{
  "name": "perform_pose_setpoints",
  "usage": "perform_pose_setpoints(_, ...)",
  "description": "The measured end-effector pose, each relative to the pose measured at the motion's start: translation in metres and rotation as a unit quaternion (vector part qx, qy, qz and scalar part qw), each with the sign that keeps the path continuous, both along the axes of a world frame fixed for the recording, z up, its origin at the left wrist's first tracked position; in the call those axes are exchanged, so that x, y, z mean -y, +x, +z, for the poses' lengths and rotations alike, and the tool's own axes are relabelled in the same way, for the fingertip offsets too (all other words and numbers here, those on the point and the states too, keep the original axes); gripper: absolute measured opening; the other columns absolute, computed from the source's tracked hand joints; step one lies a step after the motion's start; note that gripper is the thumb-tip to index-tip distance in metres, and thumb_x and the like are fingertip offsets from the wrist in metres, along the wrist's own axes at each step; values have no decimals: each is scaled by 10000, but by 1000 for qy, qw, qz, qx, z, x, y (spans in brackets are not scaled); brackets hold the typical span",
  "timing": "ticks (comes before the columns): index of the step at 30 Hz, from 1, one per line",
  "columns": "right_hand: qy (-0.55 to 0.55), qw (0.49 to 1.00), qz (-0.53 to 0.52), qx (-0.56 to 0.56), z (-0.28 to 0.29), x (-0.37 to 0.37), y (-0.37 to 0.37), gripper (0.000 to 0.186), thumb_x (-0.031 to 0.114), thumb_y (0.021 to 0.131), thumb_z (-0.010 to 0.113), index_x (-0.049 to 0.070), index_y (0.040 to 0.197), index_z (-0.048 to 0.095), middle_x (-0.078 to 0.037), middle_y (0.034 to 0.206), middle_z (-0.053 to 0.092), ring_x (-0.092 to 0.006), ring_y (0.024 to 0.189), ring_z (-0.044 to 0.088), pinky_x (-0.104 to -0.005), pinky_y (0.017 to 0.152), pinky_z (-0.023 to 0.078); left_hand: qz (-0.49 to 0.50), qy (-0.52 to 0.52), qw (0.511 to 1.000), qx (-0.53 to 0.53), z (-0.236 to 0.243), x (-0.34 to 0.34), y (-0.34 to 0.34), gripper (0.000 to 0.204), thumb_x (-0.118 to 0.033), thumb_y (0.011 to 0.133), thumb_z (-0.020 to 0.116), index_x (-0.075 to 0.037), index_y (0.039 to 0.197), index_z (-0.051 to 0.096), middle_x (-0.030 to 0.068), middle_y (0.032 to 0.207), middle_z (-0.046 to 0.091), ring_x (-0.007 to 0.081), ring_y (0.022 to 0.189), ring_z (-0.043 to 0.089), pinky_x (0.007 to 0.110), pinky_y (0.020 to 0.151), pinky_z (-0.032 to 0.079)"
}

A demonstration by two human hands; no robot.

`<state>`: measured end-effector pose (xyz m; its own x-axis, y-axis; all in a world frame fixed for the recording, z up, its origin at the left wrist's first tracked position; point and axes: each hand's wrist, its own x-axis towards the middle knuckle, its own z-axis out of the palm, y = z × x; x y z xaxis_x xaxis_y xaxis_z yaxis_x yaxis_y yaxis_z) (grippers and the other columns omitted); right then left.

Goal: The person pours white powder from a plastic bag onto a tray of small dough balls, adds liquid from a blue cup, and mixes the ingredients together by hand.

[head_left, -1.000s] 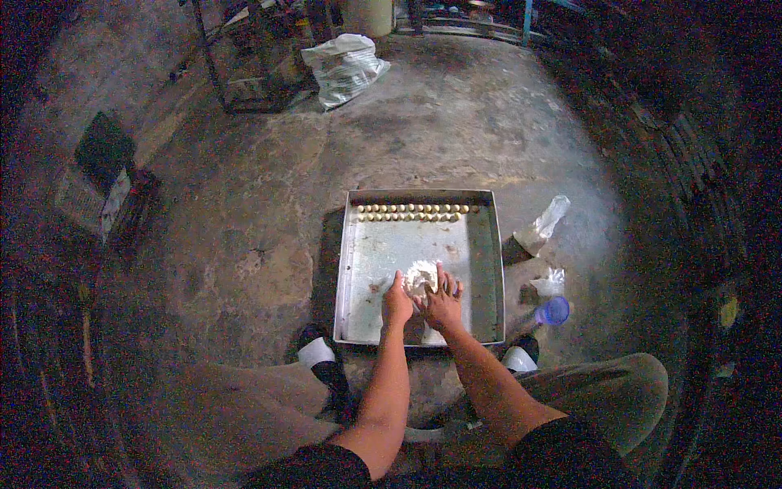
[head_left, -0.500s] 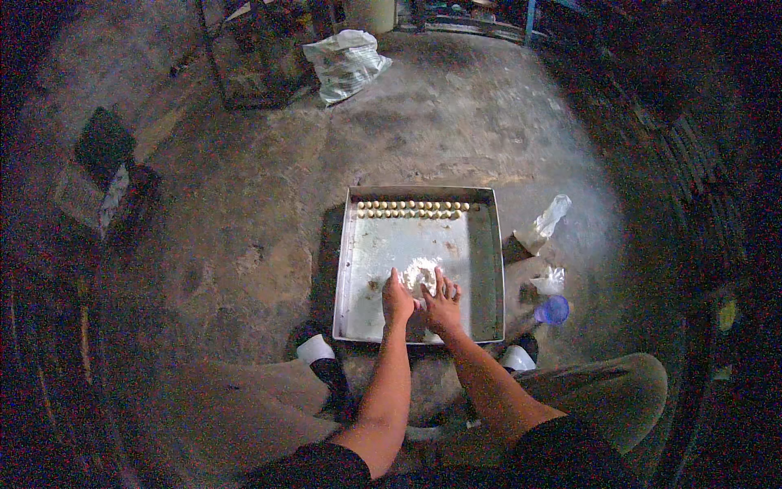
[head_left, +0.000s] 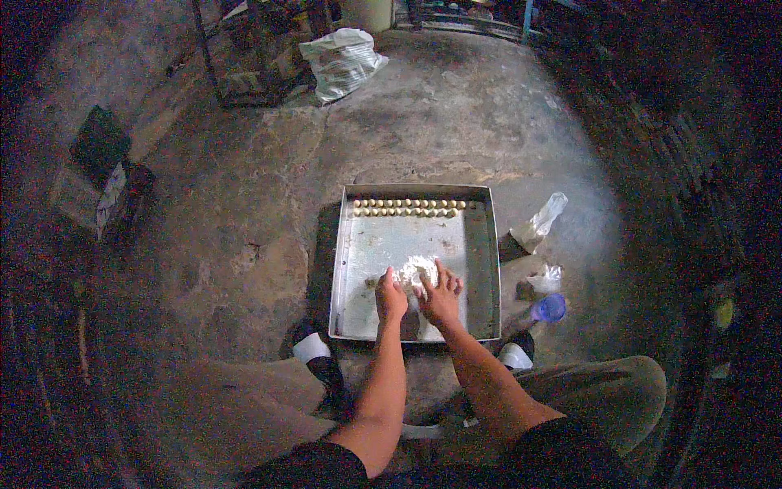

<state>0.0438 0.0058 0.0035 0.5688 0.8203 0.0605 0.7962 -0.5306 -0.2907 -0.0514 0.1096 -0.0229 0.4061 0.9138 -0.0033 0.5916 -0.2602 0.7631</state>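
Hands meet over a small white lump of dough [head_left: 415, 270] near the middle of a square, shallow grey metal tray [head_left: 482, 269] that lies on a rough concrete floor [head_left: 244, 244]. The left hand [head_left: 390, 297] rests palm down just left of the lump, fingers together and touching it. The right hand [head_left: 440, 297] lies just right, fingers spread and curled onto the dough; neither hand closes around it. Along the far edge of the tray sit two neat rows of small pale round dough balls [head_left: 410, 207]. To the right of the tray, on the floor, lie a clear crumpled plastic bag [head_left: 539, 222], a smaller clear bag [head_left: 546, 279] and a round blue plastic lid [head_left: 550, 308]. Farther off, near the top, slumps a large white sack [head_left: 342, 61]. The person's bare forearms come in from the lower edge, knees wide apart.
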Motion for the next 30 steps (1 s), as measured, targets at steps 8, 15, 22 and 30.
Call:
perform_pose_setpoints(8, 86, 992, 91, -26, 33, -11, 105, 242, 206, 788, 711, 186, 1029, 729, -81, 1026, 650, -312, 959, 604, -414, 809, 509, 70, -24, 997, 36, 28, 8, 1, 152, -159, 854, 666, -8, 877, 674, 149, 808, 683, 341, 773, 653, 421, 712, 501)
perform_pose_setpoints(15, -288, 920, 257, 67, 167, 8, 216, 163, 245, 749, 695, 118, 849, 678, -153, 875, 671, -341, 784, 665, -464, 705, 547, 4, 53, 998, -15, 0, -5, -20, 246, -109, 872, 572, -98, 1087, 691, 156, 1181, 615, 336, 1109, 538, 429, 945, 424)
perform_pose_setpoints(22, -277, 948, 152, -20, 255, 168, 276, 384, 249, 743, 733, 87, 1080, 649, -145, 900, 678, -328, 815, 677, -448, 709, 547, -103, 116, 972, -179, 43, 55, -1, 381, -290, 860, 648, -251, 1239, 646, 144, 1578, 160, 424, 1386, 200, 615, 1068, 228)
perform_pose_setpoints(30, 56, 983, -151, -82, 87, 273, 207, 974, 202, 673, 833, 85, 1470, 284, -201, 1373, 436, -348, 1227, 473, -432, 1043, 383, -142, 129, 954, -231, 40, 51, -3, 443, -346, 874, 638, -275, 1308, 582, 143, 1596, 73, 420, 1407, 158, 634, 1066, 182)
